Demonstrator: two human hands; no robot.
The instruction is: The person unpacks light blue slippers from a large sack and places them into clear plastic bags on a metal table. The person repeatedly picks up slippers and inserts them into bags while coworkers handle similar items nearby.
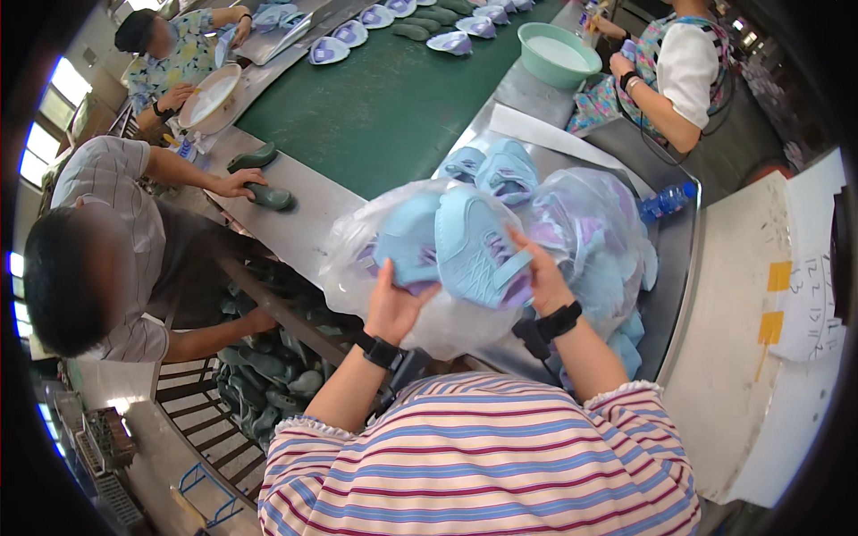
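Observation:
A light blue shoe upper (469, 246) with purple laces and lining is tilted up in front of me. My right hand (547, 279) grips it at its collar end, fingers closed on the edge. My left hand (393, 308) is at the lower edge of a second blue upper (404, 239), thumb and fingers spread apart. Both uppers are over a crumpled clear plastic bag (344, 246). Beyond them on the metal table lie two more blue uppers (507, 171). Another bag (590, 214), filled with blue and purple uppers, is on the right.
A green conveyor belt (357, 134) carries uppers and dark shoe lasts (438, 16). A green basin (559, 55) and blue bottle (666, 202) stand on the right. At left, a co-worker's hand (239, 183) touches a last. Below is a rack of lasts (268, 380). Other people work farther off.

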